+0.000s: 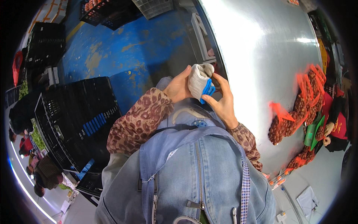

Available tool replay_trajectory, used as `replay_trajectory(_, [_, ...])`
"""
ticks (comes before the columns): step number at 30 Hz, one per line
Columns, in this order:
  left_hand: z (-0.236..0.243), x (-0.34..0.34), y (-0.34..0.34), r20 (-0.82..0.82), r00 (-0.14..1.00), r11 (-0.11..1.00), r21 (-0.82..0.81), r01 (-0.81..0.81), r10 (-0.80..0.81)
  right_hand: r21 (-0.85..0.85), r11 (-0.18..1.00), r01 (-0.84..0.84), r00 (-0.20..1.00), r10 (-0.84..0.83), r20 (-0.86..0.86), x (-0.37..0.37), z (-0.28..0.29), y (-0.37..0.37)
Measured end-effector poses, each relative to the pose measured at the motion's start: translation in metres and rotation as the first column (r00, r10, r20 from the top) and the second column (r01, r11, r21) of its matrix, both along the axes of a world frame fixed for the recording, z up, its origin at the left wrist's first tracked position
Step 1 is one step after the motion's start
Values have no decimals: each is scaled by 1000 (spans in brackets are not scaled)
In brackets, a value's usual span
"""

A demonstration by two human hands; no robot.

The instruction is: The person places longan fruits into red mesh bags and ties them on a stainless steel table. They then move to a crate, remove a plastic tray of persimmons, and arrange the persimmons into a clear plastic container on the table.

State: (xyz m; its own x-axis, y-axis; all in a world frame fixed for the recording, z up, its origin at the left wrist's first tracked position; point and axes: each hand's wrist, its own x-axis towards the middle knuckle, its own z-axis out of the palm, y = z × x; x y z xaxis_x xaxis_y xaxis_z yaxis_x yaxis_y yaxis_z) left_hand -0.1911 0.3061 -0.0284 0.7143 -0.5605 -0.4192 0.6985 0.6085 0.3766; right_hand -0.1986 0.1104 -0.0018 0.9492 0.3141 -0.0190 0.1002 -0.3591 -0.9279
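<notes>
A bundled white knitted work glove with a blue part on its lower right side is between my hands, in front of my chest. My left hand grips its left side, with the fingers largely hidden behind it. On the other side my right hand has its thumb against the blue part and its fingers bent round the upper edge. Whether the bundle is one glove or a pair, I cannot tell. Leopard-print sleeves cover both my forearms.
A shiny steel table stands at my right. Red net bags of small brown round produce lie on it, near a co-worker's hands. Stacked black crates stand at left. Another black crate sits on the blue floor.
</notes>
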Motion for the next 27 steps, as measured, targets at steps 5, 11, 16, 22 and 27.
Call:
replay_trajectory(5, [2, -8, 17, 65, 988, 988, 48, -146, 143, -173, 985, -6, 955, 57, 290, 5, 9, 24])
replay_trajectory(11, [-1, -3, 43, 50, 963, 964, -28, -265, 266, -287, 955, 77, 858, 83, 507, 7, 8, 64])
replay_trajectory(16, [-6, 6, 95, -97, 969, 954, -179, -241, 227, -138, 987, -81, 806, 146, 574, 10, 6, 119])
replay_trajectory(22, [-12, 18, 171, -142, 965, 975, -1, -222, 219, 48, 984, -173, 985, 172, 19, 14, 2, 193])
replay_trajectory(27, [-24, 30, 228, -192, 919, 926, -86, -367, 346, 170, 985, -30, 948, 82, -307, 21, -15, 248])
